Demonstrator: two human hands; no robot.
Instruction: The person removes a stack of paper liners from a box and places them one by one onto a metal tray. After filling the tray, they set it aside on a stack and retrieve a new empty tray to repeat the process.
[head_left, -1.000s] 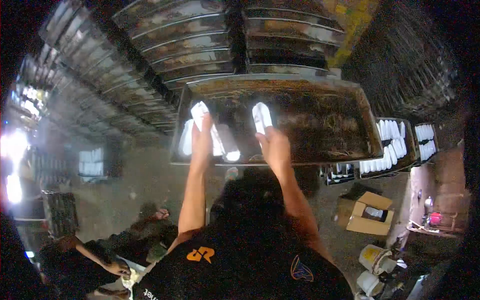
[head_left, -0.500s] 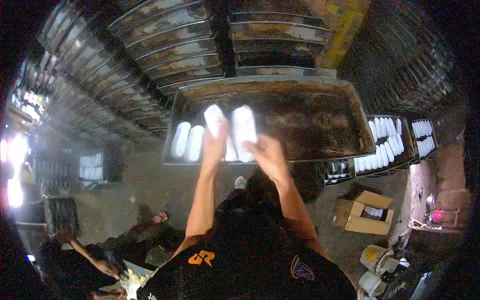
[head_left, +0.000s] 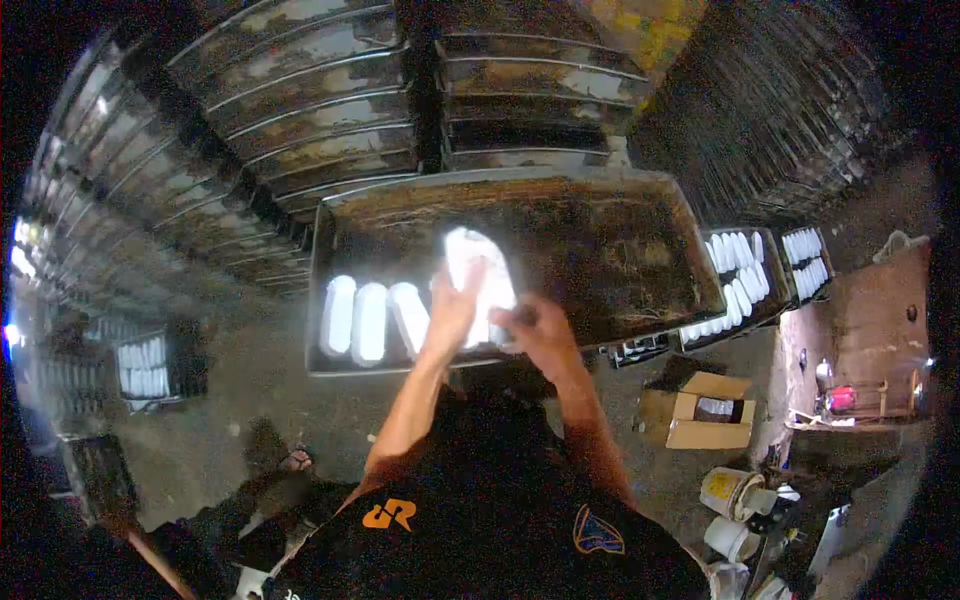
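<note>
A large rusty metal tray (head_left: 600, 200) stands in front of me, chest high. Three white oblong pieces (head_left: 370, 320) lie side by side in its near left part. My left hand (head_left: 452, 312) and my right hand (head_left: 528, 328) are close together over the tray's near edge. Both rest on a white oblong piece (head_left: 478, 268) that lies next to the row. The fingers cover its near end, so the grip is hard to judge.
Stacks of similar dark trays (head_left: 330, 110) rise behind and to the left. Smaller trays with white pieces (head_left: 735, 285) stand at right. An open cardboard box (head_left: 700, 415) and buckets (head_left: 730, 495) sit on the floor at right. Another person (head_left: 270, 500) crouches at lower left.
Both hands came together from apart, bringing their white pieces toward the tray's near left. The row of laid pieces grew from two to three. My view shifted right.
</note>
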